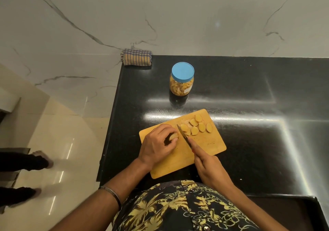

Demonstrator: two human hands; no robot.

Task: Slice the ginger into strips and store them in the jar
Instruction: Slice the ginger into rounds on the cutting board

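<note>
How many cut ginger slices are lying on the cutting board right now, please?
7 ginger slices show, clustered on the cutting board right of the knife: three in the far row, four nearer. The blade may hide part of one; the left hand grips the uncut ginger piece.

the person wears a dark shirt [179,211] with yellow palm trees and flowers all over it. it has small round buttons [206,228] down the front. a thin metal bangle [114,196] sits round the left arm. both arms are bare
</note>
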